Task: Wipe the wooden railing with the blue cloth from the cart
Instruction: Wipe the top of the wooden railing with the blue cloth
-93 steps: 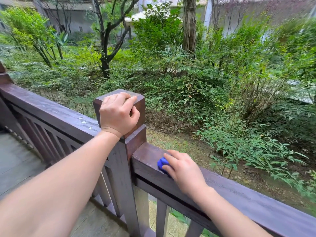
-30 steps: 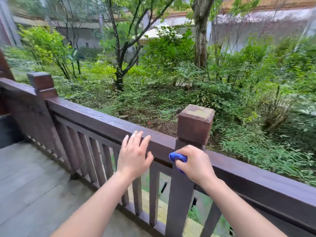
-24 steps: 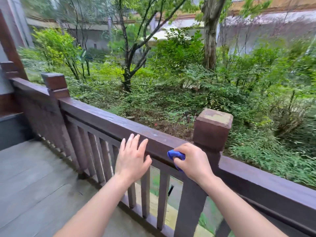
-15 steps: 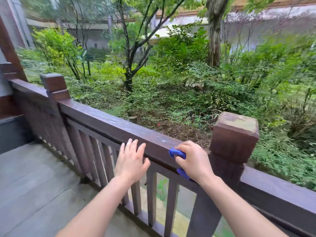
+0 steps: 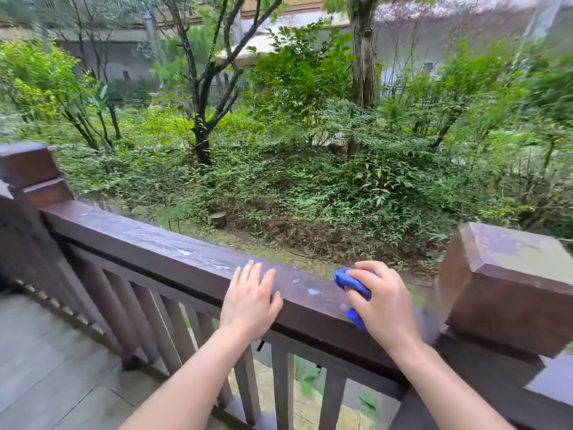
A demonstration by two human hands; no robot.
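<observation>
A dark brown wooden railing (image 5: 148, 246) runs from the upper left to the lower right, its top rail wet with pale spots. My right hand (image 5: 383, 302) presses a bunched blue cloth (image 5: 348, 282) onto the top rail, just left of a square post cap (image 5: 508, 287). Most of the cloth is hidden under my fingers. My left hand (image 5: 249, 301) lies flat on the rail to the left of the cloth, fingers spread, holding nothing. No cart is in view.
A second post cap (image 5: 28, 166) stands at the far left. Vertical balusters (image 5: 155, 330) fill the space under the rail. Grey deck boards (image 5: 46, 373) lie at the lower left. Beyond the railing are shrubs, tree trunks and a building wall.
My right hand has slid the blue cloth left, off the post and onto the top rail. My left hand stayed flat on the rail. The view has shifted left and nearer.
</observation>
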